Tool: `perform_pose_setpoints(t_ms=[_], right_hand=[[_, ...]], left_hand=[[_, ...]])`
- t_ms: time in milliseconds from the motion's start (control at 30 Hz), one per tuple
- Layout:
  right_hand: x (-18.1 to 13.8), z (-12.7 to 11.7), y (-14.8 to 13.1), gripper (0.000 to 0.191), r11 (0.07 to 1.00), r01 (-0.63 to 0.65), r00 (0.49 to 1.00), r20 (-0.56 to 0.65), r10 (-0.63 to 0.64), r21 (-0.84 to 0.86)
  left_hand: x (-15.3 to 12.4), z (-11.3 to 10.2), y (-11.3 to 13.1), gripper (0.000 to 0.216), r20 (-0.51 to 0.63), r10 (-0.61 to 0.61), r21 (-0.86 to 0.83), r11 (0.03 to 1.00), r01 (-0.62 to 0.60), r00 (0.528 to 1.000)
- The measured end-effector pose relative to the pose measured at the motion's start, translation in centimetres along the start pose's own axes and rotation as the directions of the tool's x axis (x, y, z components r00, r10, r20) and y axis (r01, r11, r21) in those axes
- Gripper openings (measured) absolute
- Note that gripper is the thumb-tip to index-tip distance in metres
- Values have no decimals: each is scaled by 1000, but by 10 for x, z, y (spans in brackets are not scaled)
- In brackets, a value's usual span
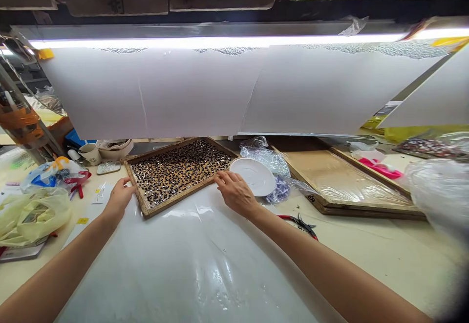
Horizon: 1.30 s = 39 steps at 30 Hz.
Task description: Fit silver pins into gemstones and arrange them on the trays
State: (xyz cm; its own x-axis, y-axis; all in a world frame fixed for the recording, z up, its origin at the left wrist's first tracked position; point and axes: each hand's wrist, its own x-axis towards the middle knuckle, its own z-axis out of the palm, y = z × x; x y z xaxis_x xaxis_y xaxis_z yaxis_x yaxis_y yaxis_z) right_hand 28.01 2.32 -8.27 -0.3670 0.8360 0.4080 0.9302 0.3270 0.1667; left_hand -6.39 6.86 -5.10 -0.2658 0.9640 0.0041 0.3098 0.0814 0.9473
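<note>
A shallow wooden tray [161,209] lies tilted at an angle on the table, its floor scattered with many small dark shiny beads [179,166]. At its left edge my left hand [120,198] grips the frame, thumb on top and fingers partly hidden underneath. My right hand [234,191] closes over the front right part of the rim, fingers bent around the wood. Just beyond that hand sits a round white dish [254,176], partly beside the tray's corner. Red-handled pliers [302,224] rest to the right of my right forearm.
Stacked wooden trays [344,179] covered in clear film stand at the right. Behind the dish are crumpled clear bags [280,188] with purple contents. Yellowish plastic bags [34,215], a cup [90,153] and a small metal tin [109,167] are at the left. White panels [198,93] hang behind.
</note>
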Motion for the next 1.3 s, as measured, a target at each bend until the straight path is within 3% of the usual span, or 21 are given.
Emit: perform_pose_setpoints(t_ms=[100, 167, 233, 300, 367, 600, 733, 833, 1100, 1300], right_hand=[[-8, -4, 11, 31, 988, -109, 994, -24, 107, -109], [-13, -5, 18, 25, 970, -169, 986, -37, 165, -174], [-16, -4, 24, 19, 955, -192, 981, -44, 187, -226], [-18, -2, 28, 18, 947, -183, 983, -45, 177, -263], [-19, 0, 29, 20, 943, -165, 986, -51, 157, -289], [-19, 1, 32, 19, 921, -119, 989, -131, 75, -370], [-20, -2, 39, 21, 910, -64, 986, -169, -7, -409], [-22, -4, 43, 23, 905, -26, 980, -187, -60, -425], [-28, -17, 32, 24, 902, 0, 971, -215, -104, -432], [-28, -24, 24, 25, 900, 6, 959, -252, -128, -436]], left_hand=[[-22, -11, 3, 24, 62, 192, 159, 967, -200, 979], [-38, -13, 7, 16, 200, 362, 274, 872, -407, 911], [-52, -10, 10, 10, 411, 524, 455, 591, -666, 746], [-63, -1, 14, 11, 573, 560, 557, 269, -785, 598], [-69, 14, 18, 12, 647, 549, 579, 96, -810, 528], [-68, 83, 31, 17, 727, 529, 541, -51, -839, 437], [-65, 106, 30, 17, 741, 534, 522, -79, -849, 406], [-64, 111, 24, 18, 750, 541, 507, -100, -856, 381], [-47, 103, 9, 19, 792, 562, 400, -186, -897, 237], [-25, 93, 6, 14, 794, 581, 350, -195, -916, 179]])
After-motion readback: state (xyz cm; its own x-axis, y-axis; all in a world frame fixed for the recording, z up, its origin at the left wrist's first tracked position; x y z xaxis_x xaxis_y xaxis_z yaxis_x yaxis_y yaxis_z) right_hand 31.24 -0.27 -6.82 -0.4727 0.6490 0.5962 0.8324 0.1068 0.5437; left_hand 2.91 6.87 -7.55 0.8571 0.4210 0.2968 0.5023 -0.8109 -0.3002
